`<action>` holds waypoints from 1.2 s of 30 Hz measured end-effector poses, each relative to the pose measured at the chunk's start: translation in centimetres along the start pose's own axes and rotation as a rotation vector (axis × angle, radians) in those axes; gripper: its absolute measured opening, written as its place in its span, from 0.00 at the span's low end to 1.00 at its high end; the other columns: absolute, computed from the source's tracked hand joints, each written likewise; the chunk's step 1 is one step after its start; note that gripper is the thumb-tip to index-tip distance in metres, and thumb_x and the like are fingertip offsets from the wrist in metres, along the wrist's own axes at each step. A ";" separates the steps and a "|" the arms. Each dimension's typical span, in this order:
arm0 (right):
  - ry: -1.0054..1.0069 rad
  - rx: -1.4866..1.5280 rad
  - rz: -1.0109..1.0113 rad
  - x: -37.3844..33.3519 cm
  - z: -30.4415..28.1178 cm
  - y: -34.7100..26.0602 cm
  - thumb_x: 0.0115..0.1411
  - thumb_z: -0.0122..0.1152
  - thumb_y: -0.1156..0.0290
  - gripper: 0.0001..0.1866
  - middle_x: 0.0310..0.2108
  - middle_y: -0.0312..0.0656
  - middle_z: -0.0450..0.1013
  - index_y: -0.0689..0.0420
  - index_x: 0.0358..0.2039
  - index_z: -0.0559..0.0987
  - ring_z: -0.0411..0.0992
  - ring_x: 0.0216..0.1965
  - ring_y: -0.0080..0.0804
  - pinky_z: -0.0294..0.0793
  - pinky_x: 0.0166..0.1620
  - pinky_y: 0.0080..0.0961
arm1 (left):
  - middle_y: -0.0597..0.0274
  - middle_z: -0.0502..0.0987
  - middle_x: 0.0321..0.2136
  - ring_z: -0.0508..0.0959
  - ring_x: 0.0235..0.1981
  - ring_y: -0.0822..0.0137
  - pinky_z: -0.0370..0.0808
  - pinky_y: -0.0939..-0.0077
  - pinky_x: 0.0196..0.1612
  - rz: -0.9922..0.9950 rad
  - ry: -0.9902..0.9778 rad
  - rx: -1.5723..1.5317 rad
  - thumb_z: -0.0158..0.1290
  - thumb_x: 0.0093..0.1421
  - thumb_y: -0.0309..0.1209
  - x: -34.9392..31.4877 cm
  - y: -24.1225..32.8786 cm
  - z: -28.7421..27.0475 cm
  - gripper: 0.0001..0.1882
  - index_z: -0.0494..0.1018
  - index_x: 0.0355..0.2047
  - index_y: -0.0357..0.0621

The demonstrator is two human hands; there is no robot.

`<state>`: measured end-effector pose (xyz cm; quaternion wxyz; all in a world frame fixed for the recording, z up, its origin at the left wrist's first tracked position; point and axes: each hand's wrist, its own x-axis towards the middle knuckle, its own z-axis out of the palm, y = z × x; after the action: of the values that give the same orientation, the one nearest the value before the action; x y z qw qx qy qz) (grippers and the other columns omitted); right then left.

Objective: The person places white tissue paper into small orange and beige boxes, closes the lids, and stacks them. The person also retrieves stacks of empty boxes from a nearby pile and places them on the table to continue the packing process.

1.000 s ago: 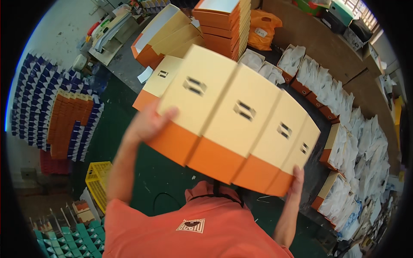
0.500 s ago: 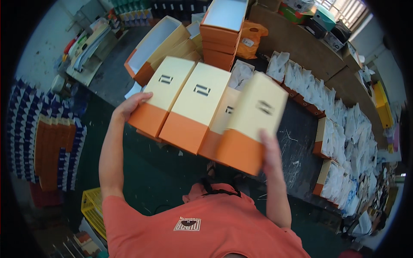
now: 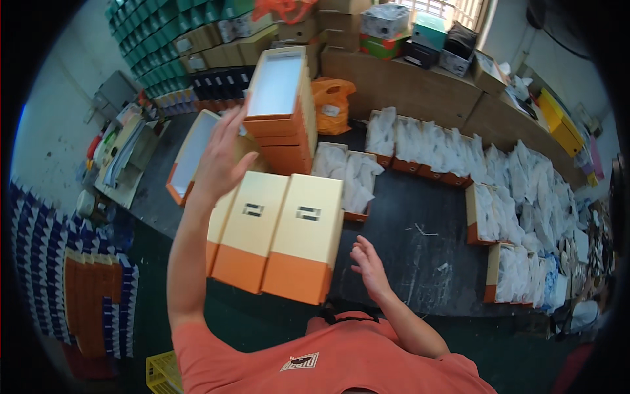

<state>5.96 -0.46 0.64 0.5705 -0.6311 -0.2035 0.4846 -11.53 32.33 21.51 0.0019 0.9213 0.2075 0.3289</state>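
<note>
Cream-and-orange shoeboxes stand side by side at the table's front edge; the right-hand shoebox (image 3: 303,230) and the middle shoebox (image 3: 248,236) show their tops fully, while my left forearm covers part of the one beside them. Over the boxes reaches my left hand (image 3: 223,157), fingers stretched and holding nothing. Its fingertips overlap the rim of the open shoebox (image 3: 279,82) topping a tall stack; whether they touch it I cannot tell. To the right of the closed shoeboxes my right hand (image 3: 373,269) hovers above the dark table, empty, with fingers loosely apart.
Another open shoebox (image 3: 190,154) leans left of the stack. Boxes filled with white-wrapped contents (image 3: 354,180) stand behind the closed ones, and more line the table's back and right. An orange plastic bag (image 3: 333,105) sits behind the stack. A yellow crate (image 3: 164,373) is low at left.
Both hands have let go of the shoeboxes, which now rest at the table edge. My left hand has moved forward to the stack; my right hand has drawn away. The view has shifted.
</note>
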 end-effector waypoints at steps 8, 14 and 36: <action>-0.144 0.132 0.014 -0.6 -16.3 -0.3 0.75 0.57 0.55 0.31 0.59 0.48 0.76 0.56 0.72 0.67 0.76 0.59 0.36 0.76 0.60 0.35 | 0.61 0.83 0.35 0.83 0.36 0.70 0.81 0.71 0.42 -0.342 -0.580 -0.305 0.67 0.58 0.25 15.6 0.5 2.2 0.19 0.78 0.50 0.39; -0.423 0.909 -0.064 1.2 -24.1 -4.6 0.70 0.51 0.34 0.46 0.65 0.51 0.72 0.56 0.76 0.61 0.74 0.62 0.41 0.74 0.64 0.41 | 0.60 0.83 0.44 0.83 0.46 0.67 0.81 0.70 0.42 -0.062 -0.548 -0.663 0.64 0.62 0.24 10.6 32.9 14.3 0.17 0.79 0.52 0.41; 0.420 -0.337 0.040 -6.4 -40.7 14.2 0.48 0.79 0.50 0.67 0.70 0.54 0.58 0.57 0.79 0.47 0.58 0.72 0.51 0.57 0.74 0.42 | 0.60 0.82 0.45 0.79 0.54 0.52 0.61 0.42 0.67 0.025 -0.786 0.225 0.58 0.60 0.31 7.5 21.3 60.7 0.13 0.79 0.47 0.52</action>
<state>33.29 -30.72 -14.87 0.4774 -0.8076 -0.1458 0.3138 38.68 23.81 -18.48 -0.0237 0.9737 0.2145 -0.0729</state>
